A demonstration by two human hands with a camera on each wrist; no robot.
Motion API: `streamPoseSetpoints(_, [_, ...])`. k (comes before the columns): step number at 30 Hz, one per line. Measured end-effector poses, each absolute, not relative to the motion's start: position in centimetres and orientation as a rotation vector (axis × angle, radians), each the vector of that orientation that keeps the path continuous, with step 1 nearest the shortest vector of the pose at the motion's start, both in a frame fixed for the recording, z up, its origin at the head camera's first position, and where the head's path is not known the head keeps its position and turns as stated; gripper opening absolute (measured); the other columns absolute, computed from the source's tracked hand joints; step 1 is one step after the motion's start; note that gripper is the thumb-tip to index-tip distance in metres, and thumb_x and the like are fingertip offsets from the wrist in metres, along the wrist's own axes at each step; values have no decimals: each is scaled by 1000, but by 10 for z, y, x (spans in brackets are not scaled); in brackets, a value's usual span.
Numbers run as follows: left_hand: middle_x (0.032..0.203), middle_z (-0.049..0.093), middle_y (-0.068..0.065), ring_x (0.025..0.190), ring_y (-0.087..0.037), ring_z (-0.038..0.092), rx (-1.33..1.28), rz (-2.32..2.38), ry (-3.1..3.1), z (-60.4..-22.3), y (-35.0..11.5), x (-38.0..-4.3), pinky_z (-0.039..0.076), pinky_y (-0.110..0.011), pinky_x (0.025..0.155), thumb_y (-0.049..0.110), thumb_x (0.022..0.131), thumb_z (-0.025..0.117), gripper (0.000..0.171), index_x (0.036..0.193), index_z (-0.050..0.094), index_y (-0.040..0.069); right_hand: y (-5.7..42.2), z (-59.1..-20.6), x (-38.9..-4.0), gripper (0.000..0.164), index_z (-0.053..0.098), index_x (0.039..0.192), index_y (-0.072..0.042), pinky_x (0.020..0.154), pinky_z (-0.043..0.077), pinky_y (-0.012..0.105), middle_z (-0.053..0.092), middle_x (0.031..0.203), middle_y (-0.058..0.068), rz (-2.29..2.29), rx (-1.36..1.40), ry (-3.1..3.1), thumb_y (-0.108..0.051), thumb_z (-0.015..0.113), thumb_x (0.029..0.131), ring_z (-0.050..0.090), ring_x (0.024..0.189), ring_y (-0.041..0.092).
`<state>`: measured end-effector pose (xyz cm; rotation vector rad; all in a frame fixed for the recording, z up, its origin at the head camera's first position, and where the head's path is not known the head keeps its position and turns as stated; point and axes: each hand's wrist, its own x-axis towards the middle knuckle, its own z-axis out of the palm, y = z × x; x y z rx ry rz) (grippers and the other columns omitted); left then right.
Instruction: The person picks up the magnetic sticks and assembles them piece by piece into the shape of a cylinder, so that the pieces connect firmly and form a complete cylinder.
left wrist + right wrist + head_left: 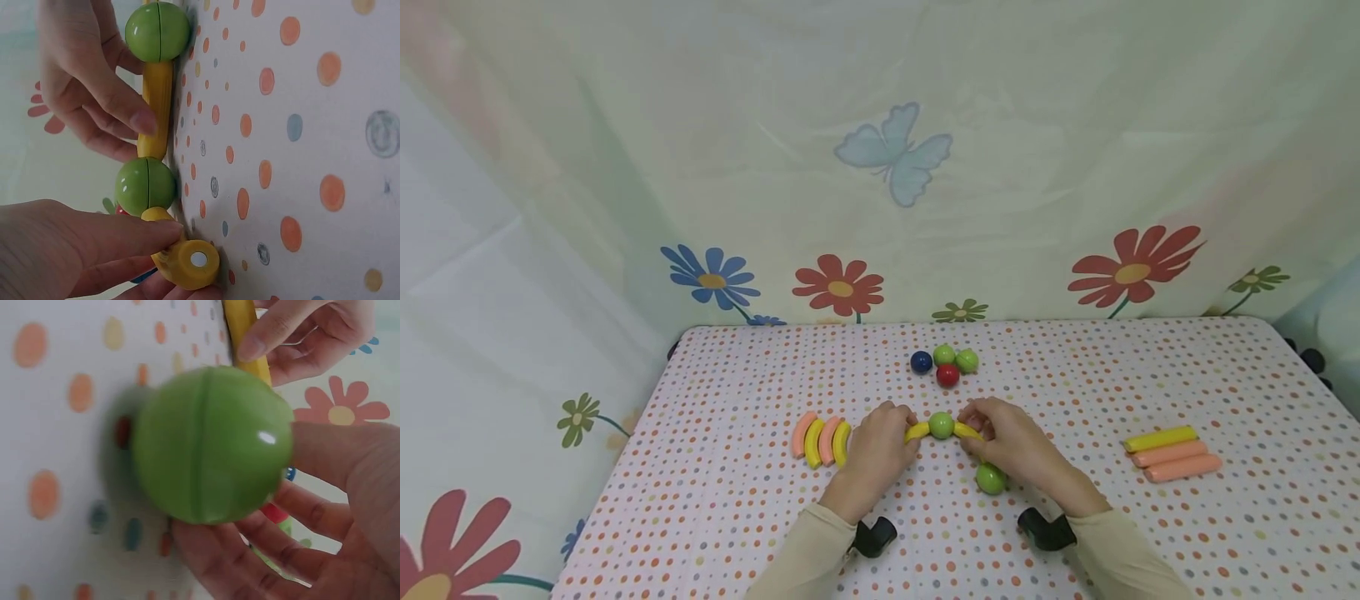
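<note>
My left hand [880, 437] pinches a curved yellow toy rod [187, 265] between thumb and fingers; its near end shows a round white spot. That rod meets a glossy green ball [942, 425] in the gap between the hands. On the ball's other side, a second curved yellow rod [156, 112] is held by my right hand [1011, 437], thumb across it. Another green ball [991, 478] sits at the far end of this rod, below the right hand. In the right wrist view this green ball [212, 444] covers part of the right fingers.
Curved pink and yellow rods [827, 440] lie side by side left of my left hand. Straight rods [1176, 454], one yellow and two pink, lie at the right. Behind the hands are a blue ball [921, 362], a red ball [947, 375] and two green balls [967, 361].
</note>
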<state>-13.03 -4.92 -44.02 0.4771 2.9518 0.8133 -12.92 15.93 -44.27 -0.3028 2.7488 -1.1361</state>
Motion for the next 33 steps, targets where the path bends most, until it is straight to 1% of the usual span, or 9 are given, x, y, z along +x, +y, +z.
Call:
streamPoseSetpoints(3, [94,65,-5,73,-10,52,465,813,2941,-439,-50,-130,51,-25,66,9,89,83,20,106,75,1,155,-439,-133,26,70,112,1,68,48,30,62,91,3,-1116,-358,2731,-3,80,87,55,78,16])
streamPoseSetpoints(8, [92,63,-4,71,-10,50,456,809,2934,-440,-51,-130,49,-25,65,9,90,82,19,105,75,2,146,-436,-139,33,68,116,0,73,51,32,62,100,6,-1135,-511,2697,1,80,85,57,84,18])
streamPoseSetpoints(12, [93,64,-4,71,-9,50,463,816,2929,-441,-52,-129,48,-24,64,10,90,82,19,106,75,2,141,-439,-143,33,70,116,-3,77,52,34,61,109,9,-1102,-637,2696,3,79,86,58,89,17])
streamPoseSetpoints(16, [92,63,-3,70,-8,50,455,833,2937,-444,-55,-127,46,-22,63,14,92,82,20,105,75,2,138,-442,-145,30,73,114,-5,79,49,35,61,112,8,-1005,-741,2736,3,80,86,55,91,18])
streamPoseSetpoints(20, [92,61,-5,67,-10,48,414,846,2950,-442,-61,-127,44,-23,59,19,93,82,22,105,75,2,137,-441,-144,29,74,113,-8,80,52,38,62,116,9,-960,-691,2765,1,82,86,56,90,18])
streamPoseSetpoints(23, [95,63,-7,70,-14,53,385,805,3006,-439,-68,-126,46,-27,60,19,91,83,21,104,76,3,140,-440,-142,29,74,113,-9,81,54,41,62,120,11,-959,-584,2781,-2,83,86,58,91,19])
streamPoseSetpoints(27, [97,65,-9,81,-23,62,322,702,3131,-433,-80,-124,52,-33,62,17,89,85,18,101,76,6,153,-439,-141,30,72,115,-6,73,52,37,62,109,7,-985,-459,2793,-6,83,87,57,87,19])
streamPoseSetpoints(29, [97,64,-10,84,-25,64,280,682,3171,-431,-86,-124,53,-35,62,15,88,85,17,100,76,6,161,-440,-141,32,71,116,-3,69,50,34,62,103,6,-1001,-417,2800,-8,84,87,56,84,18])
streamPoseSetpoints(33, [101,63,-12,86,-26,62,227,715,3176,-431,-96,-126,53,-35,63,11,87,85,18,102,76,4,176,-441,-140,35,70,116,1,67,51,34,63,103,10,-1032,-358,2818,-8,85,86,58,84,21])
